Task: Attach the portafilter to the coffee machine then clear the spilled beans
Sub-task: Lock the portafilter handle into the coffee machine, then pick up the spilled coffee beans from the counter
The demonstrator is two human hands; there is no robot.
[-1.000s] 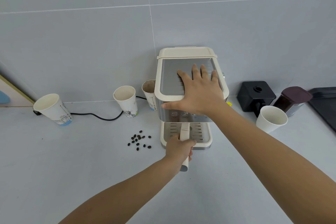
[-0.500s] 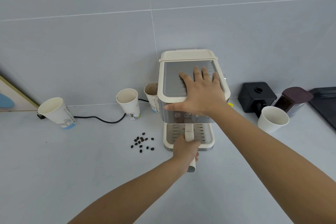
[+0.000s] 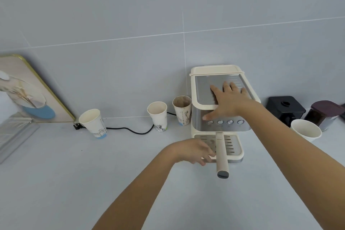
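The cream and steel coffee machine (image 3: pixel 214 70) stands against the wall, right of centre. The portafilter's cream handle (image 3: pixel 221 153) sticks straight out towards me from under the machine, above the drip tray (image 3: pixel 233 145). My right hand (image 3: pixel 227 102) lies flat on the machine's top, fingers spread, thumb down over the front panel. My left hand (image 3: pixel 192 150) hovers low over the counter just left of the handle, not touching it, with loosely spread fingers and nothing seen in it. No spilled beans show; the counter beside the tray is hidden under my left hand.
Three paper cups (image 3: pixel 93 123) (image 3: pixel 157 115) (image 3: pixel 182 109) stand along the wall left of the machine, with a black power cable (image 3: pixel 130 129) behind them. A white cup (image 3: pixel 306 129), a black box (image 3: pixel 285 108) and a dark jar (image 3: pixel 324 112) stand right. A framed picture (image 3: pixel 28 91) leans far left.
My left hand has let go of the portafilter handle and moved left, over where the beans lay. The view has turned left. My right hand stays on the machine.
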